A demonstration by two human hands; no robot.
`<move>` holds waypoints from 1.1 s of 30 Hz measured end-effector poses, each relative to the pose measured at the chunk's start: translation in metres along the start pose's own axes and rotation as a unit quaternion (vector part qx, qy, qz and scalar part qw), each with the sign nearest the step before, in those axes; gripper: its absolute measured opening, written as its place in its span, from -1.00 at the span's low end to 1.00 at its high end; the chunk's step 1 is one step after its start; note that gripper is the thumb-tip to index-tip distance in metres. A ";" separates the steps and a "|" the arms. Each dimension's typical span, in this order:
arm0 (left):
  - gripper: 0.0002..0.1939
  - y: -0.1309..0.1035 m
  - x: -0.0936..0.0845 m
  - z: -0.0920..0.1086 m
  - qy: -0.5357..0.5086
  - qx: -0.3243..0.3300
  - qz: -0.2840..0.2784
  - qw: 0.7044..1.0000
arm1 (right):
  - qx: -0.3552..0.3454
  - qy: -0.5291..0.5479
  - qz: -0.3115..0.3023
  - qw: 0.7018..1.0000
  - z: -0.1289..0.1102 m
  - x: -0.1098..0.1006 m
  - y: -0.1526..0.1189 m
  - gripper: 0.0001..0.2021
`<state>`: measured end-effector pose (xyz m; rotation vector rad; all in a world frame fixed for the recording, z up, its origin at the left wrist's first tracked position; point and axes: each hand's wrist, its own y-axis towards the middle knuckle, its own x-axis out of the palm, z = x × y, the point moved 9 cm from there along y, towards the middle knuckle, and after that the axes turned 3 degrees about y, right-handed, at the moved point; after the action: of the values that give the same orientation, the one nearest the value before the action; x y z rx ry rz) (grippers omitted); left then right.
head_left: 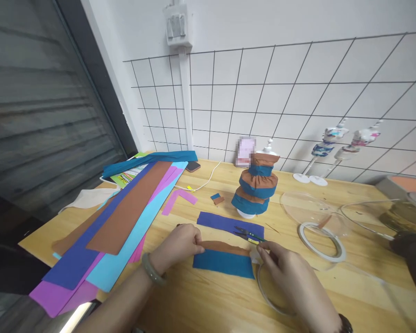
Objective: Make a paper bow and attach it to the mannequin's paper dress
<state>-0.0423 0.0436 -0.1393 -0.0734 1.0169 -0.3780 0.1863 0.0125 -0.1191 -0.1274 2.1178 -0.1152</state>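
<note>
On the wooden table [173,300] lies a teal strip [223,264] with a brown strip [225,248] along its upper edge. My left hand [178,245] pinches the left end of the brown strip between thumb and fingers. Near the strips' right end, my right hand [287,273] is closed at a small whitish piece [254,254], thumb against fingers. Just behind the strips is a dark blue strip [217,222], with small dark-bladed scissors [247,235] on its right part. A small form [258,185] wrapped in gathered brown and teal bands stands farther back.
Long coloured strips [131,208] pile up at the left. To the right lie a tape roll [339,252] and clear plastic discs. Two small white stands [301,177] hold patterned pieces near the wall grid. A phone [193,166], a white cable and pink scraps [171,202] are at the back.
</note>
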 end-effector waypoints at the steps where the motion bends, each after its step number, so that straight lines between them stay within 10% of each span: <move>1: -0.86 0.000 0.000 0.001 -0.002 0.003 0.001 1.000 | -0.004 0.001 -0.002 1.000 -0.001 0.001 0.000 -0.71; 33: -0.93 0.002 0.002 0.006 0.035 0.061 -0.048 0.996 | -0.035 -0.007 0.016 0.999 -0.017 -0.006 -0.008 -0.69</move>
<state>-0.0355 0.0440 -0.1383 0.0018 1.0593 -0.5320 0.1750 0.0063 -0.1039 -0.1345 2.1104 -0.0206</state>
